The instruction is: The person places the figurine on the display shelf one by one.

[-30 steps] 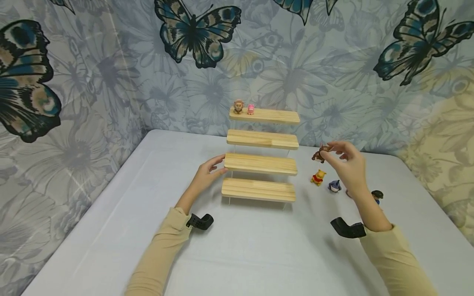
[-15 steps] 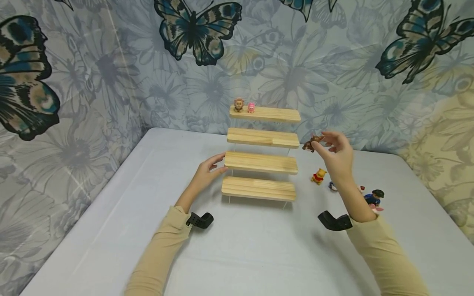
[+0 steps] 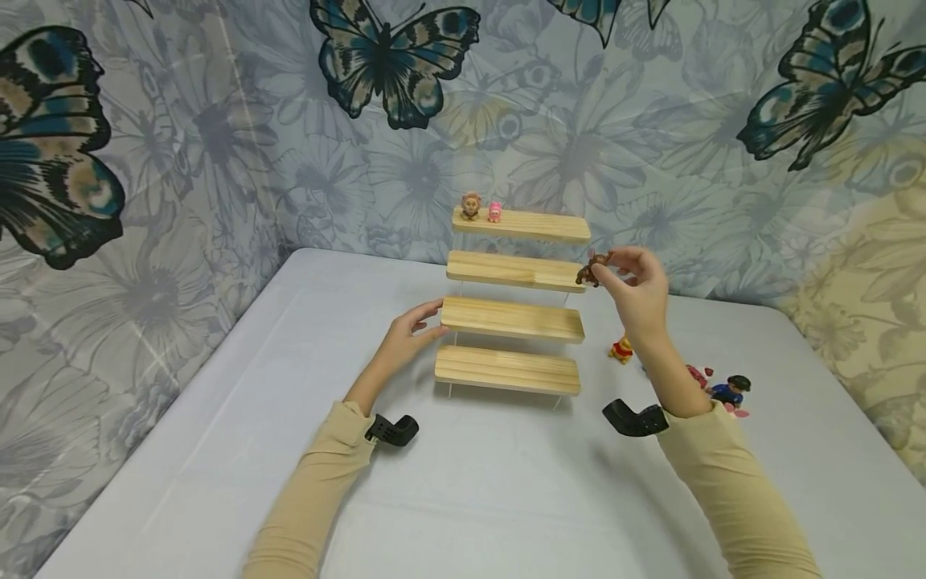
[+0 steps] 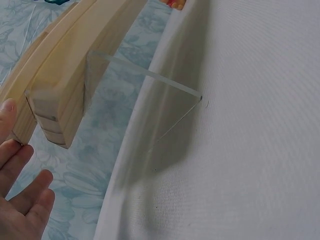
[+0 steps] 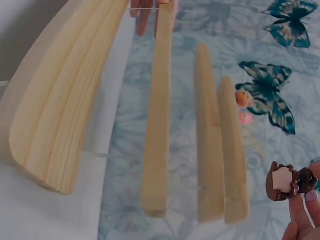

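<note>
My right hand (image 3: 640, 293) pinches a small brown animal figurine (image 3: 592, 271) between thumb and fingers, close to the right end of the second board from the top. A pale patch shows on the figurine (image 5: 283, 180) in the right wrist view. My left hand (image 3: 407, 338) holds the left end of the third board of a four-step wooden display shelf (image 3: 510, 319), thumb and fingertips at its edges. In the left wrist view the left fingers (image 4: 17, 160) are at the board's end. A lion-like figurine (image 3: 470, 206) and a pink figurine (image 3: 495, 211) stand on the top board, at its left.
Right of the shelf, a yellow bear figurine (image 3: 620, 350) in a red shirt stands on the white table (image 3: 506, 498). Farther right are a blue figurine with a dark cap (image 3: 731, 390) and pinkish ones, partly hidden by my right forearm. Clear supports (image 4: 150, 75) carry the boards.
My right hand has moved left and up with the brown figurine, from above the yellow bear to the second board's right end. My left hand stays at the shelf.
</note>
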`<state>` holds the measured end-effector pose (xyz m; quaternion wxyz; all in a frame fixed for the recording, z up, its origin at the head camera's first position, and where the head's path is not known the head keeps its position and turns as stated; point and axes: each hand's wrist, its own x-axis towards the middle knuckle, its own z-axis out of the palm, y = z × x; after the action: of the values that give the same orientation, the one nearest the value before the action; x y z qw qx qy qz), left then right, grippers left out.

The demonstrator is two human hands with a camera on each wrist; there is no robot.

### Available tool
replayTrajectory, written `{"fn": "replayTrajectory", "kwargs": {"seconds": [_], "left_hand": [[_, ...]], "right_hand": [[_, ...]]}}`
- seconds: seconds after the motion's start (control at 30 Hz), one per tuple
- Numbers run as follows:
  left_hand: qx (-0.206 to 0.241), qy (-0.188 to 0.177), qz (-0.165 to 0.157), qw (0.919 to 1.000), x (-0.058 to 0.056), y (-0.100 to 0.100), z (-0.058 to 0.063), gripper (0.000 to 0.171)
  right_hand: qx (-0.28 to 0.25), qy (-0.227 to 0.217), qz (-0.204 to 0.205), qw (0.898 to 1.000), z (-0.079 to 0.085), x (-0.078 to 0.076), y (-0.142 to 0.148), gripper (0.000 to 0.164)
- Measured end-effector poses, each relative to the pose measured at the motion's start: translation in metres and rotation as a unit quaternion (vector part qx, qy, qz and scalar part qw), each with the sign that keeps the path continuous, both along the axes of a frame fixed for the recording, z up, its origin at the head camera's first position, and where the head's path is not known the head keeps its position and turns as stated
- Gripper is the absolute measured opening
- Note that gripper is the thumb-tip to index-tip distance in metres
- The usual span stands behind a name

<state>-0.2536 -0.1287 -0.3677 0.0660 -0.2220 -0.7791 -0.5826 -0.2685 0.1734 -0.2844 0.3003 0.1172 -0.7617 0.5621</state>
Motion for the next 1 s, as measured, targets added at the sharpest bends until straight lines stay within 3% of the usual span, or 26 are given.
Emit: {"fn": "replayTrajectory", "kwargs": {"seconds": [0.2, 0.53, 1.0], "left_hand": [[0.008, 0.006, 0.000, 0.9999, -0.020, -0.002, -0.025, 0.053], [-0.008, 0.011, 0.006, 0.9999, -0.019, -0.002, -0.026, 0.051], [-0.007, 0.003, 0.009, 0.9999, -0.018, -0.001, -0.025, 0.052]], "right_hand": [[-0.002, 0.025, 0.005, 1.000, 0.003, -0.006, -0.004, 0.020], [-0.029, 0.021, 0.012, 0.999, 0.015, 0.008, -0.024, 0.015], [-0.019, 0.030, 0.007, 0.999, 0.027, -0.003, -0.037, 0.027]]}}
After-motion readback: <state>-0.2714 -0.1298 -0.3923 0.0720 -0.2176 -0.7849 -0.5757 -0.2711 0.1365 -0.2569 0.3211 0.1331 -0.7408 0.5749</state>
